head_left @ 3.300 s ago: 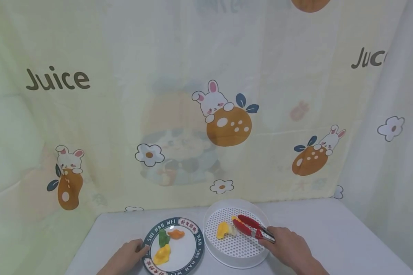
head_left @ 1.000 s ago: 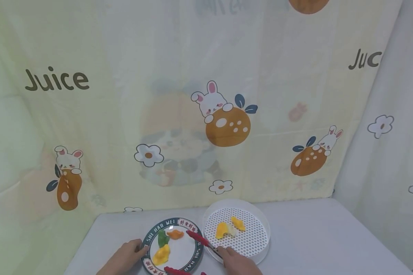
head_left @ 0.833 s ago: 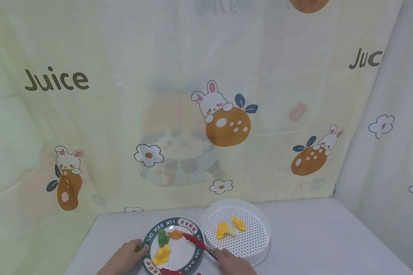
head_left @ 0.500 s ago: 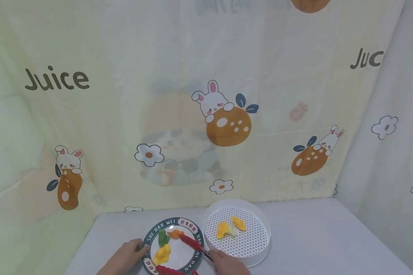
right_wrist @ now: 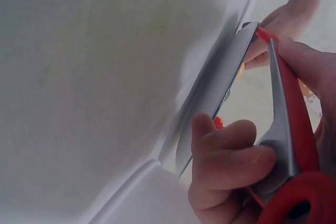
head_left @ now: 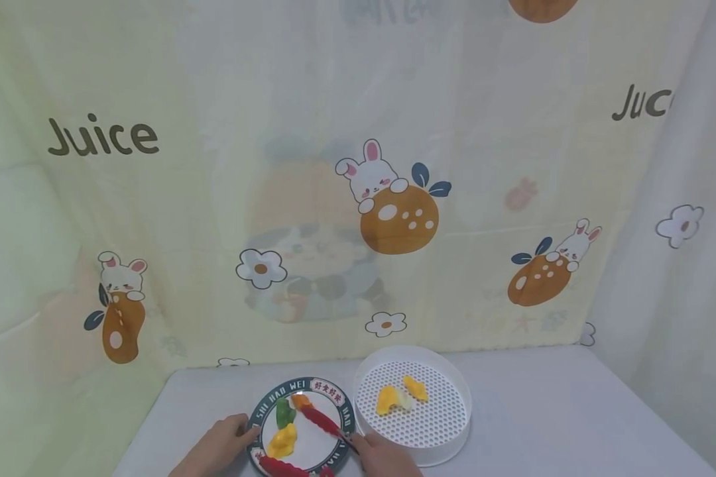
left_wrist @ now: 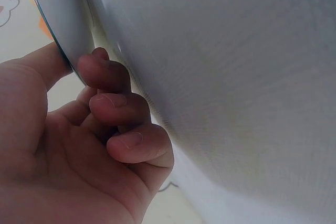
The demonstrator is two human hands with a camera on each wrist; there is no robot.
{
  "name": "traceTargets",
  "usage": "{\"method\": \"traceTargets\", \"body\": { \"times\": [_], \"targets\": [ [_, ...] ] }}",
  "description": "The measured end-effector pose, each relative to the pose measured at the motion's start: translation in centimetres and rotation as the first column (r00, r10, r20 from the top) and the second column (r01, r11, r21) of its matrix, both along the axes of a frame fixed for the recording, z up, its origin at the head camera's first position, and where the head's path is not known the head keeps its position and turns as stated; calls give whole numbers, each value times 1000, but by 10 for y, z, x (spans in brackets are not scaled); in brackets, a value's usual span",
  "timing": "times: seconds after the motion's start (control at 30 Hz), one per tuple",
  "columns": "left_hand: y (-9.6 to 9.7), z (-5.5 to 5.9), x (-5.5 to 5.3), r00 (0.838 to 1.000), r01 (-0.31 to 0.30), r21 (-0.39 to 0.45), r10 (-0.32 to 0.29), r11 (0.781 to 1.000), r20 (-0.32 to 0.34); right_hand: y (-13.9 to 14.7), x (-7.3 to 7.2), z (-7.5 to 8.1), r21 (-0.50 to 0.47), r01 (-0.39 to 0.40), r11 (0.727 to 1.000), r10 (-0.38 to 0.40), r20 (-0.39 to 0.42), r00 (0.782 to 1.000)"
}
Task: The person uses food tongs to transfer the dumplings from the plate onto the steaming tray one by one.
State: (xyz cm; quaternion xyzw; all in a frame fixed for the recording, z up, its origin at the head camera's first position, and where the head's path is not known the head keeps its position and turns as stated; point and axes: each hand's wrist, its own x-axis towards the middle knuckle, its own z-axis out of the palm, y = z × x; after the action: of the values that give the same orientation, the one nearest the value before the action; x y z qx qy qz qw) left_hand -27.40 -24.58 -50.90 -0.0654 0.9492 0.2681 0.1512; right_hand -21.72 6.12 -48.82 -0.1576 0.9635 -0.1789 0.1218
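My left hand [head_left: 215,444] pinches the left rim of a round plate [head_left: 321,450] with a dark green lettered border. In the left wrist view the thumb is on one side of the rim, with curled fingers [left_wrist: 134,142] at the other. My right hand [head_left: 388,457] grips red-tipped metal tongs [head_left: 321,420], their arms spread wide over the plate. The upper tip overlaps an orange dumpling-shaped piece [head_left: 299,401]; the lower arm crosses the plate's near rim. A green dumpling-shaped piece [head_left: 285,415] and a yellow one [head_left: 282,440] lie left of the tongs.
Right beside the plate stands a white round steamer basket [head_left: 447,430] with a perforated floor. In it lie a yellow dumpling-shaped piece [head_left: 386,401], a pale one [head_left: 404,399] against it, and another yellow one [head_left: 416,388]. A printed curtain [head_left: 310,199] hangs behind the white table [head_left: 531,417].
My right hand has brought the tongs left from the steamer basket to over the plate, their arms now spread. Most recently the upper tip has advanced onto the orange piece. My left hand stays put.
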Motion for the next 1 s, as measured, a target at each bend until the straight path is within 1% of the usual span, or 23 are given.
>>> {"method": "traceTargets", "body": {
  "times": [0.13,0.4,0.57,0.67,0.8,0.9,1.0],
  "targets": [
    [1,2,1,1000,-3,4,3,1000,0,-3,0,2,15,-6,1000,7,-23,1000],
    [2,3,2,1000,-2,13,2,1000,-1,-4,1,5,1,1,1000,-1,-7,1000],
    [3,4,2,1000,-8,4,8,1000,5,-2,1,5,-13,-23,1000,22,-18,1000],
    [2,5,2,1000,-10,6,10,1000,9,-2,0,6,-37,-23,999,23,-3,1000],
    [1,5,3,1000,-1,6,1,1000,4,-3,0,8,-45,-21,999,22,19,1000],
    [0,4,3,1000,8,3,-8,1000,-4,-4,1,10,-50,-27,998,28,20,999],
    [0,4,3,1000,9,-1,-9,1000,-5,-2,1,10,-89,-16,996,20,47,999]
  ]
}}
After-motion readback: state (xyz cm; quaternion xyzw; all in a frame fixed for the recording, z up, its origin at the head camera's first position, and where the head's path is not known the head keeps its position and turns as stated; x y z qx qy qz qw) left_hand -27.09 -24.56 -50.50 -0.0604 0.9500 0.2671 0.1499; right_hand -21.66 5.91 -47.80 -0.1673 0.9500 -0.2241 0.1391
